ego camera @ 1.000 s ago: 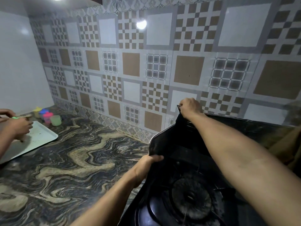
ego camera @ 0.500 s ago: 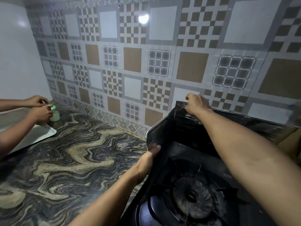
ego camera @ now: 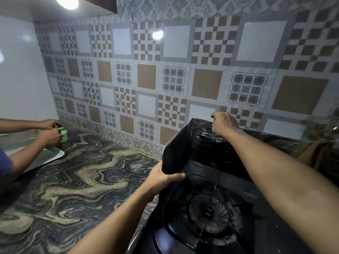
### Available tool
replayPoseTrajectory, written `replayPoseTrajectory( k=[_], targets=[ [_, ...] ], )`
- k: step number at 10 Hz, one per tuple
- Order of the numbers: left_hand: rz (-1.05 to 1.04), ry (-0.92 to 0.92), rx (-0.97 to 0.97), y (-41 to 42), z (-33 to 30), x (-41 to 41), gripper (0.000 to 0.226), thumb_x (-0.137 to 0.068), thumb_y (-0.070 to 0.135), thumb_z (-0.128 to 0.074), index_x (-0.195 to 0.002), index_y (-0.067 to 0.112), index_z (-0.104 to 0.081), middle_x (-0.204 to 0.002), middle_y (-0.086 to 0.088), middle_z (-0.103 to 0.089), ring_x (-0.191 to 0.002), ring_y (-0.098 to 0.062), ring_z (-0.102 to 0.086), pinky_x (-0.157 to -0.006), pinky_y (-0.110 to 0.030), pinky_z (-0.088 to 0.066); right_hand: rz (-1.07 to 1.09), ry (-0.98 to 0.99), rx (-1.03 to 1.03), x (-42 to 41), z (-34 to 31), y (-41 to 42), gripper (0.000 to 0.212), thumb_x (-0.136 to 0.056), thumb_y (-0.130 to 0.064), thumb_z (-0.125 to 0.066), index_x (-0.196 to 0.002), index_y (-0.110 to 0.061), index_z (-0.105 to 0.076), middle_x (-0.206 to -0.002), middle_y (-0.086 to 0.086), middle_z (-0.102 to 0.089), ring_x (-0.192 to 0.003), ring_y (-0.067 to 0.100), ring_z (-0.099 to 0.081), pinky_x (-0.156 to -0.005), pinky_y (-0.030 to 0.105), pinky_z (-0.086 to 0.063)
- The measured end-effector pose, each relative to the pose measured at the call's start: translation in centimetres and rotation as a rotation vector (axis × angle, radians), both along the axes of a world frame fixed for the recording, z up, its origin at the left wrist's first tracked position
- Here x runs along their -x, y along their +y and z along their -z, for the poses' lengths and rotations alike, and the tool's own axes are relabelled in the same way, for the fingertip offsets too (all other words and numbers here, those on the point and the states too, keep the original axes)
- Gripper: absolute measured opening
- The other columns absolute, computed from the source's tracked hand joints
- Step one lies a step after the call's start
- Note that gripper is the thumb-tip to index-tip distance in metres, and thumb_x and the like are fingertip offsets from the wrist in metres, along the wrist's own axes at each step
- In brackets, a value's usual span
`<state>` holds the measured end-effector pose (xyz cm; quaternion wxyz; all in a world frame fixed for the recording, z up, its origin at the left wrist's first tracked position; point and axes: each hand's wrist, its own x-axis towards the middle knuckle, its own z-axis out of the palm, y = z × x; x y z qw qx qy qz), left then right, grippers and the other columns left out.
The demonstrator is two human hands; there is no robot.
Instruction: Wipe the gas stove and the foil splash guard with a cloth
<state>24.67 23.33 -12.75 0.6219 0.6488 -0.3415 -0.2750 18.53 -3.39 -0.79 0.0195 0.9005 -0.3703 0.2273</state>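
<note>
Patterned tiles backed the marbled desk (ego camera: 77,173). My left hand (ego camera: 163,177) had slid down to the splash guard (ego camera: 185,153) side panel's lower edge, fingers clamped on it; my right hand (ego camera: 223,124) stayed gripping the top rim. Guard stood around the stove (ego camera: 207,217) at the desk's right end. No cloth visible; wiping not begun.
</note>
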Motion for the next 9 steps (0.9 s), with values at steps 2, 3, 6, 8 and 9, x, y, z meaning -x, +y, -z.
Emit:
replayPoseTrajectory(
  k=[2, 3, 6, 8, 9],
  targets=[
    [-0.072, -0.006, 0.025, 2.5, -0.6, -0.1, 0.057, -0.058, 0.022, -0.091, -0.108, 0.017, -0.066, -0.102, 0.002, -0.075, -0.096, -0.012, -0.070, -0.078, -0.023, -0.054, -0.052, -0.051, -0.083, 2.4, -0.9, 2.9, 0.052, -0.083, 0.000, -0.063, -0.133, -0.013, -0.055, -0.126, 0.013, -0.063, -0.106, 0.033, -0.062, -0.089, 0.041, -0.053],
    [-0.128, 0.024, 0.040, 3.3, -1.2, 0.4, 0.055, -0.059, 0.016, -0.092, -0.107, 0.013, -0.064, -0.101, -0.001, -0.075, -0.093, -0.012, -0.071, -0.078, -0.024, -0.055, -0.075, -0.082, -0.110, 3.8, -1.1, 3.3, 0.052, -0.079, 0.000, -0.064, -0.129, -0.012, -0.058, -0.125, 0.015, -0.063, -0.108, 0.032, -0.062, -0.093, 0.043, -0.053],
    [-0.217, 0.031, -0.012, 5.8, -0.8, 1.6, 0.066, -0.050, 0.033, -0.092, -0.105, 0.018, -0.058, -0.104, -0.005, -0.072, -0.094, -0.018, -0.070, -0.086, -0.036, -0.055, -0.050, -0.020, -0.151, 10.8, -0.8, 8.6, 0.046, -0.086, -0.005, -0.060, -0.131, -0.016, -0.057, -0.122, 0.012, -0.062, -0.101, 0.030, -0.062, -0.080, 0.035, -0.053],
    [-0.367, -0.175, -0.185, 6.4, -0.2, 3.3, 0.079, -0.055, 0.056, -0.084, -0.116, 0.017, -0.051, -0.118, -0.006, -0.065, -0.110, -0.027, -0.061, -0.097, -0.042, -0.048, 0.042, -0.027, -0.240, 16.9, 2.2, 12.1, 0.046, -0.086, -0.019, -0.065, -0.131, -0.020, -0.058, -0.125, 0.010, -0.063, -0.109, 0.028, -0.061, -0.089, 0.034, -0.051],
    [-0.393, -0.353, -0.259, 6.7, -0.2, 5.6, 0.090, -0.062, 0.062, -0.068, -0.133, 0.011, -0.044, -0.133, -0.012, -0.055, -0.123, -0.033, -0.052, -0.101, -0.046, -0.043, 0.123, -0.025, -0.239, 20.0, 3.5, 13.7, 0.044, -0.086, -0.024, -0.067, -0.129, -0.023, -0.059, -0.123, 0.005, -0.065, -0.110, 0.025, -0.061, -0.089, 0.032, -0.050]
  ],
)
